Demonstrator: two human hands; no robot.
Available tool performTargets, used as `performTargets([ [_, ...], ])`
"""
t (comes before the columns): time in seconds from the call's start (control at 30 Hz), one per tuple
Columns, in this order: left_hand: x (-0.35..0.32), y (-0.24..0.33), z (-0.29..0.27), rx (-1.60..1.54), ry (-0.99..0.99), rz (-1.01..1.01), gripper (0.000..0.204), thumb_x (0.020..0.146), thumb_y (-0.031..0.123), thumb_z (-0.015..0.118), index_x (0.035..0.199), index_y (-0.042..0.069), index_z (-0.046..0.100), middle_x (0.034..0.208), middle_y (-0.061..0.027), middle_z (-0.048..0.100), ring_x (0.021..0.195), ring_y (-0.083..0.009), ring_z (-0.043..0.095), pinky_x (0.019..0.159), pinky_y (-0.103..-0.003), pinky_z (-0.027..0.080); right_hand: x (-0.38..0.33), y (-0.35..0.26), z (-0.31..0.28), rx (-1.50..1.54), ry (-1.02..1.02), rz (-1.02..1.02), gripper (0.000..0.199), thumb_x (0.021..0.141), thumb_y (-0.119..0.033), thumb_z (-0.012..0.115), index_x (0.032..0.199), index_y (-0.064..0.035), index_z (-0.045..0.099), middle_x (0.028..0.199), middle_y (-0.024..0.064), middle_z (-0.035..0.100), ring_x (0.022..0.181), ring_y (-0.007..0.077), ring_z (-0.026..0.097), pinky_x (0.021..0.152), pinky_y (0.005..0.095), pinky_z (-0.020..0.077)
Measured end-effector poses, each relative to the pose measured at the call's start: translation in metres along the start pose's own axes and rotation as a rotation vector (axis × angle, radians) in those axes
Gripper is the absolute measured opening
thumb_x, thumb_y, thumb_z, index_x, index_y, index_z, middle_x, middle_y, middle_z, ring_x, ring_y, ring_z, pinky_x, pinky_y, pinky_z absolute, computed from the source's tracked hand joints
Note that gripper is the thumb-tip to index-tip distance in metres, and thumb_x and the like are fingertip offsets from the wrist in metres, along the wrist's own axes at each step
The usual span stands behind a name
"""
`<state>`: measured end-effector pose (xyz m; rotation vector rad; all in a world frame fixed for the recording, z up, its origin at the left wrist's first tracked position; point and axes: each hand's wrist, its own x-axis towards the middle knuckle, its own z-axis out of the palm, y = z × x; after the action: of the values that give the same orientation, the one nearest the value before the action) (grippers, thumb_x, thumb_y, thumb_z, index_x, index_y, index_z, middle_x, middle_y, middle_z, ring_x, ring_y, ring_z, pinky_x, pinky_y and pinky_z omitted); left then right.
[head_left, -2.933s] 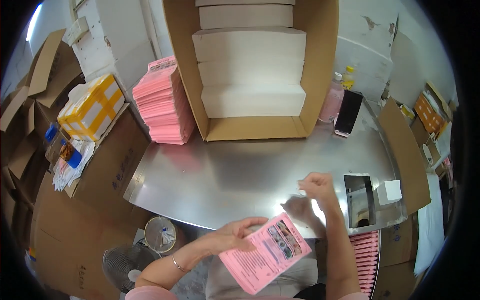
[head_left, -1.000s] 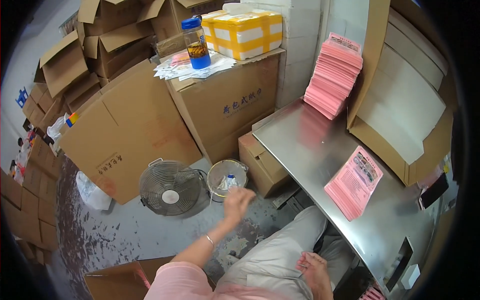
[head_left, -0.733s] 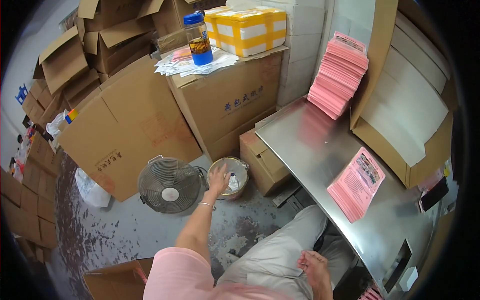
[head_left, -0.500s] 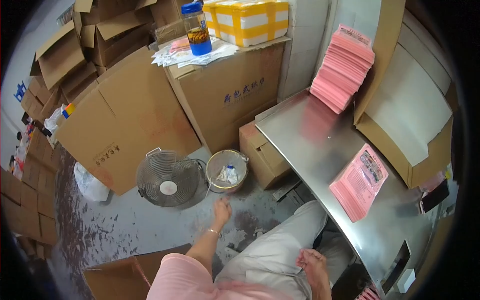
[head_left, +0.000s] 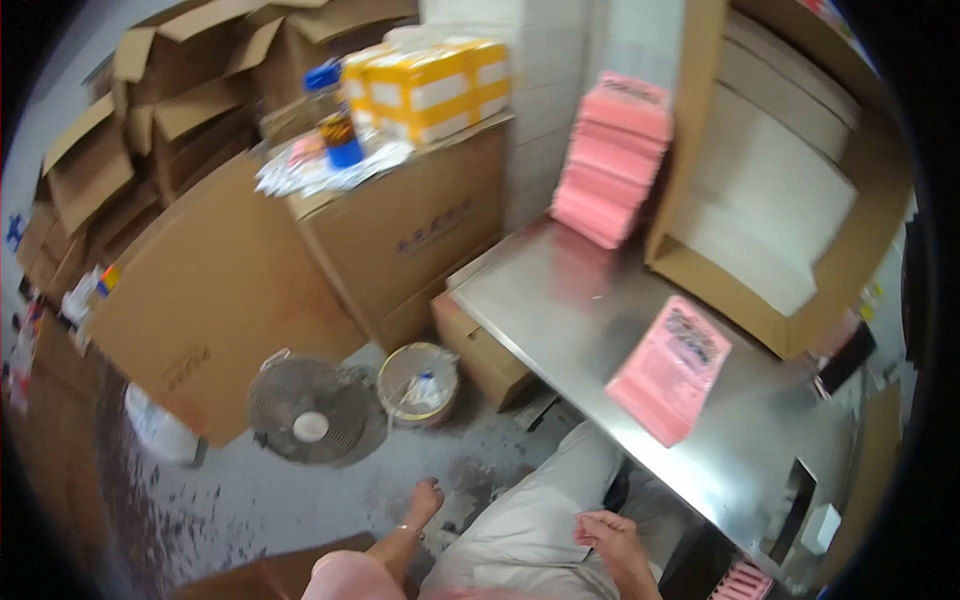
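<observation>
The left hand [head_left: 426, 497] is held low over the floor [head_left: 300, 510], its fingers curled in; blur hides whether they grip anything. The right hand [head_left: 607, 535] has its fingers bunched together above the light trousers [head_left: 530, 525], and I cannot tell whether something is pinched there. Near the right hand, the stack of pink printed sheets [head_left: 670, 370] lies on the shiny metal table [head_left: 530, 300], close to its front edge. Along the tabletop, a white box [head_left: 822, 528] sits beside a rectangular cutout [head_left: 793, 510]. At the back, a taller pink stack [head_left: 613, 160] leans beside a big cardboard carton [head_left: 725, 310] holding white blocks [head_left: 745, 180].

Left of the table, a round bucket [head_left: 436, 362] and a wire-caged fan [head_left: 310, 410] stand on the worn grey floor. Behind them, a blue-capped bottle [head_left: 336, 125] and a yellow-taped white box [head_left: 440, 85] top a brown carton [head_left: 400, 215]; gaping cartons [head_left: 180, 120] pile up farther left.
</observation>
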<state>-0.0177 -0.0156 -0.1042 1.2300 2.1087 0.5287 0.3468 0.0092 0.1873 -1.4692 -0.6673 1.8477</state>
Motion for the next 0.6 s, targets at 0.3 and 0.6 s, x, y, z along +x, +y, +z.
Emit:
performTargets([
  [0.3,-0.066,0.359,-0.162,-0.283,-0.037,1.342,0.029,0.083,0.004,0.071,0.112,0.001,0.069,0.083,-0.0126,0.069,0.078,-0.0292,0.068,0.065,-0.036,0.051,-0.024,-0.013,0.008,-0.125,-0.069,-0.047,0.032,0.097,-0.023,0.068,0.116,0.0023,0.07,0.101,0.0074,0.071,0.092,0.0127,0.065,0.086,0.0261,0.0522],
  [0.6,-0.057,0.522,-0.135,0.162,0.038,1.686,0.051,0.082,0.038,0.074,0.121,0.008,0.062,0.132,-0.0167,0.056,0.12,-0.0387,0.053,0.092,-0.056,0.042,-0.02,0.008,0.01,-0.28,-0.191,-0.161,0.032,0.099,-0.023,0.065,0.12,0.0004,0.069,0.107,0.0052,0.072,0.099,0.0089,0.063,0.09,0.0253,0.0504],
])
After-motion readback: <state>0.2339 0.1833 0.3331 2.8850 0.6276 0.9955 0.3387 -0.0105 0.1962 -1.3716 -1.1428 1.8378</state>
